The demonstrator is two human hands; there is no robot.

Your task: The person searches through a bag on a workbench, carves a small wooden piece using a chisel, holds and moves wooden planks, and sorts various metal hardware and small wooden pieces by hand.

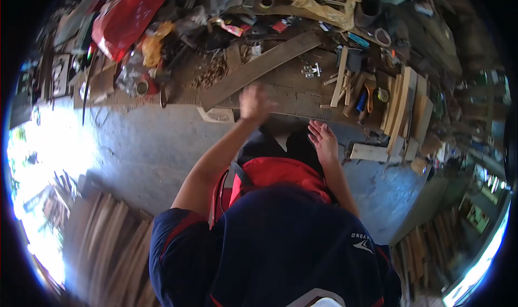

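My left hand (256, 103) is over the front edge of the wooden workbench (178, 94), close to the lower part of a long plank (259, 67) lying diagonally on it. Motion smears its fingers, so their pose and any contact are unclear. In front of my lap, just off the bench edge, my right hand (322, 137) has its fingers extended and holds nothing. Wood chips (212, 72) lie left of the plank. Right of the plank is a small metal piece (311, 70), with thin wooden sticks (339, 76) farther right.
A red bag (129, 21) and a tape roll (143, 87) are on the bench's left. At the back sits a yellow plastic bag (326, 4). Stacked boards (404, 105) stand at the right end. More boards (102, 242) lean at lower left.
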